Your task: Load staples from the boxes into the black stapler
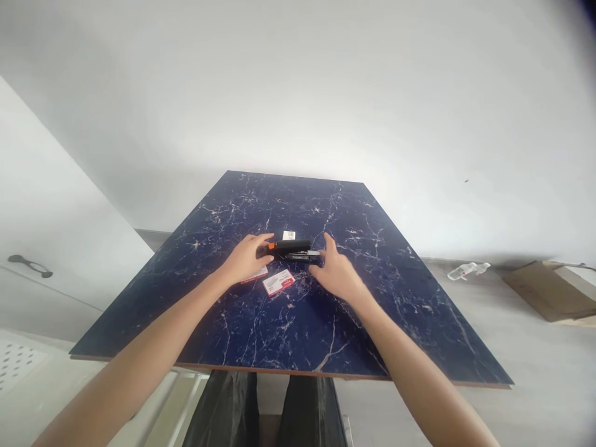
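Observation:
A black stapler (pixel 292 249) with an orange end lies across the middle of the dark blue marbled table (pixel 298 323). My left hand (pixel 246 257) rests on its orange left end, fingers curled over it. At the stapler's right end, my right hand (pixel 338 270) touches the metal tip with fingers stretched forward. A small red-and-white staple box (pixel 278 282) lies just in front of the stapler. Another red-and-white box (pixel 255 275) shows partly under my left hand. A small white box (pixel 288 235) sits just behind the stapler.
A white wall stands behind the table. On the grey floor at the right lie a plastic bottle (pixel 465 270) and flattened cardboard (pixel 549 288). A white door with a dark handle (pixel 30 266) is at the left. My dark trousers (pixel 261 410) show under the table's near edge.

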Demonstrator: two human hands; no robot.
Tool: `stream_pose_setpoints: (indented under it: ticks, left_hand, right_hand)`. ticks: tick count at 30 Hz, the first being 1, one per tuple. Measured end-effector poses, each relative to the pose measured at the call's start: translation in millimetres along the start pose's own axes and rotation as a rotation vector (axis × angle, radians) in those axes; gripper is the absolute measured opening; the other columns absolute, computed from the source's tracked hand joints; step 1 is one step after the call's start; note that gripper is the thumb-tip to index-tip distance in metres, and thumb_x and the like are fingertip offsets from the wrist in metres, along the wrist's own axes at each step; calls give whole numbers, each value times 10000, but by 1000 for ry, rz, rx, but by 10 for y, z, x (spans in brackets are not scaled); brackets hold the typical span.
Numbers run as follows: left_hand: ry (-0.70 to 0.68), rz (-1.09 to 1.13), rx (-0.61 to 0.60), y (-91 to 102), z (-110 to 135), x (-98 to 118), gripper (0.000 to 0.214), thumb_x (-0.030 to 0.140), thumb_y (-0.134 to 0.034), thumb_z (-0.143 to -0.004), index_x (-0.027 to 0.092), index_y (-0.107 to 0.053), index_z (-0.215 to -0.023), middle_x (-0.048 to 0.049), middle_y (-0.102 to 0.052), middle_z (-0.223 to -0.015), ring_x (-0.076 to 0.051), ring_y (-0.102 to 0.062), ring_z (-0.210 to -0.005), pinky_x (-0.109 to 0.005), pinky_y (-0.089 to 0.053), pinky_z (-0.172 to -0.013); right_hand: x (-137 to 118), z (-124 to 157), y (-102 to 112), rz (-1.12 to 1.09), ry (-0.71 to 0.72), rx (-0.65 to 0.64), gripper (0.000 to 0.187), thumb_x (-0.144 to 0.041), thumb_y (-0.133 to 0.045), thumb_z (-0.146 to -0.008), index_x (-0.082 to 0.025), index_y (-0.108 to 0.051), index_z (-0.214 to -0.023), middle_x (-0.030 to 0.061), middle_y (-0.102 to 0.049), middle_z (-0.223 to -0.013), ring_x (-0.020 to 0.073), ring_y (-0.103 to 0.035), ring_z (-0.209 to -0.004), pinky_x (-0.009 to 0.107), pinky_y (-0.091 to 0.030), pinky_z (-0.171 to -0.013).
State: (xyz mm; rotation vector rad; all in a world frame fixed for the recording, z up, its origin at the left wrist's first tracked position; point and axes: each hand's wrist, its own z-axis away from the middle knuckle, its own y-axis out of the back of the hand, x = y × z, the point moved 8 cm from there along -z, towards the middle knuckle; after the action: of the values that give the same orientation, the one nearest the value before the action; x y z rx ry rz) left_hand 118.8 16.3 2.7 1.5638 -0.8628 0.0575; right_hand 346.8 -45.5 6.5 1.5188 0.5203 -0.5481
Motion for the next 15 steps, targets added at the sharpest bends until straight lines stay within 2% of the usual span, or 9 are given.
stream_pose_setpoints:
  ticks: [3, 7, 10, 11, 13, 15]
  left_hand:
    - [-16, -13, 3, 26, -28, 34, 534, 326, -667, -886, 278, -548, -1404, -104, -653, -1237, -288, -604, -1167, -432, -479, -987]
    - [4, -22, -15, -1, -32, 94, 582, 390, -691, -874, 294, -533, -1427, -111, -662, -1206, -302, -621, -1112, -441, -498, -928]
    - [-93, 1, -56, -112, 33, 312, 652, 490, -720, -842, 293, -539, -1436, -121, -673, -1173, -316, -605, -1128, -460, -493, -941]
    - [-143, 5, -80, -148, 63, 398, 641, 528, -703, -848, 293, -556, -1427, -125, -676, -1164, -322, -594, -1144, -474, -484, -957]
    - [-214, -4, -116, -158, 114, 503, 576, 562, -627, -894, 297, -590, -1404, -133, -676, -1177, -331, -574, -1179, -497, -467, -987]
    - [-228, -21, -123, -45, 136, 479, 521, 555, -569, -931, 304, -607, -1386, -127, -673, -1216, -327, -563, -1203, -495, -465, -993]
  right_hand:
    - [-166, 44, -250, -141, 93, -64, 1075, -272, -624, -801, -214, 76, -1615, 184, -655, -1308, 254, -723, -816, 387, -552, -796]
    - [-68, -58, -393, -304, 86, -168, 1127, -317, -624, -794, -243, 158, -1602, 212, -457, -1524, 215, -718, -788, 367, -574, -750]
    - [28, -156, -389, -317, 75, -188, 1099, -347, -598, -817, -200, 165, -1593, 192, -568, -1418, 195, -711, -740, 340, -571, -699]
    - [39, -179, -333, -291, 83, -142, 1059, -350, -591, -819, -188, 108, -1598, 178, -604, -1368, 199, -708, -754, 342, -567, -703]
    - [42, -185, -124, -186, 96, 36, 880, -357, -573, -822, -179, -140, -1568, 165, -632, -1305, 222, -700, -817, 359, -554, -731]
    - [22, -129, 114, -22, 82, 202, 565, -376, -551, -840, -188, -446, -1363, 144, -678, -1182, 250, -683, -838, 370, -529, -731]
